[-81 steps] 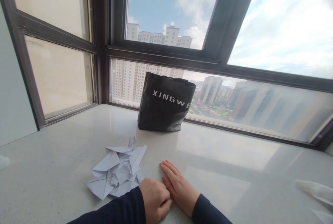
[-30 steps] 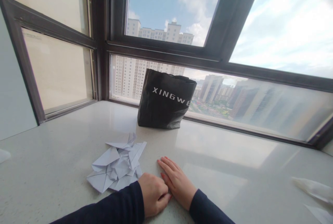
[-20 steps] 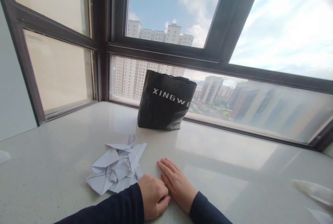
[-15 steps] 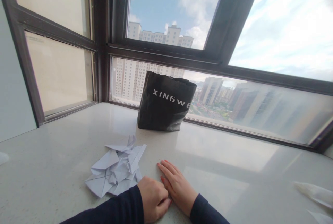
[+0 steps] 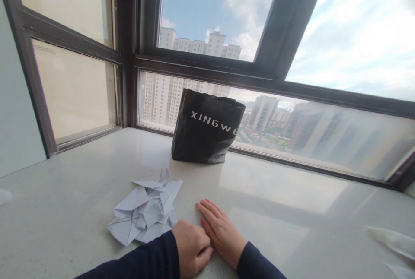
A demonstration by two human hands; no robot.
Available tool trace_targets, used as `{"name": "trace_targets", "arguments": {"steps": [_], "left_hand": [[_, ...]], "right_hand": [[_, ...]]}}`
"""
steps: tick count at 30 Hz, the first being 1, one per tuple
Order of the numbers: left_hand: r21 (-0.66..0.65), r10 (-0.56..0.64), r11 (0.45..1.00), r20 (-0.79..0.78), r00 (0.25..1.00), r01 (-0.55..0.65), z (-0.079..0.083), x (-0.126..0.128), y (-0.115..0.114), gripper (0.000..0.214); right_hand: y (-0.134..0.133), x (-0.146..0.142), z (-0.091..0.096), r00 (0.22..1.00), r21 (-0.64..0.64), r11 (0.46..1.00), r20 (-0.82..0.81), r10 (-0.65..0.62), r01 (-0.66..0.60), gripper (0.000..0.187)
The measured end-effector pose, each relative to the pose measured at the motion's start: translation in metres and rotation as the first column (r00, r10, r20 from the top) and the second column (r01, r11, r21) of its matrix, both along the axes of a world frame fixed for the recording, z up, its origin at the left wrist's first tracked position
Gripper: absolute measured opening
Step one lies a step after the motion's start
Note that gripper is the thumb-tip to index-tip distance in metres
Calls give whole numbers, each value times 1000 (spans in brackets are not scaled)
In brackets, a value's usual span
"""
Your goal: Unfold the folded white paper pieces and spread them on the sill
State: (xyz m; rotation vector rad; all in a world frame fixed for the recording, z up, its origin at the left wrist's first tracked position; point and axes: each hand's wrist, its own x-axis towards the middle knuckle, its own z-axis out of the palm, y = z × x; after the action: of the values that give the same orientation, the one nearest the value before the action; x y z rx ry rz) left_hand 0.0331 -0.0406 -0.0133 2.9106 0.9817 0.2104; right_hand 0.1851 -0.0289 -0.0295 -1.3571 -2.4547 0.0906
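My left hand (image 5: 191, 246) rests near the front edge of the pale stone counter (image 5: 81, 175), curled into a loose fist; what its fingers hold, if anything, is hidden. Touching it on the right, my right hand (image 5: 220, 231) lies flat on the counter with its fingers stretched out together, palm down. Just left of both hands sits a heap of several folded white paper pieces (image 5: 145, 212). Both forearms wear dark blue sleeves.
A black bag (image 5: 205, 125) with white lettering stands upright at the back of the counter, against the dark-framed window (image 5: 129, 54). White paper pieces (image 5: 394, 240) lie at the far right edge. City towers show outside.
Both hands stay in the same pose and place beside the paper heap. Only the camera has shifted slightly.
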Motion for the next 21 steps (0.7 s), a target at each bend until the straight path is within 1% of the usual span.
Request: {"name": "trace_targets", "arguments": {"steps": [6,12,17,21], "left_hand": [[-2,-3,1000,2,1000,3,1,0,0,25],[-3,-1,1000,-5,1000,1,2,0,0,25],[9,-10,1000,9,1000,10,1,-1,1,24],[6,-10,1000,16,1000,10,-2,0,1,24]], "right_hand": [[0,1,-3,999,31,999,-46,11,-9,38],[1,1,-6,999,40,999,-38,7,-6,38],[0,1,-4,999,39,999,-37,10,-8,38],[-1,0,0,1000,14,1000,-16,9,-9,38]]}}
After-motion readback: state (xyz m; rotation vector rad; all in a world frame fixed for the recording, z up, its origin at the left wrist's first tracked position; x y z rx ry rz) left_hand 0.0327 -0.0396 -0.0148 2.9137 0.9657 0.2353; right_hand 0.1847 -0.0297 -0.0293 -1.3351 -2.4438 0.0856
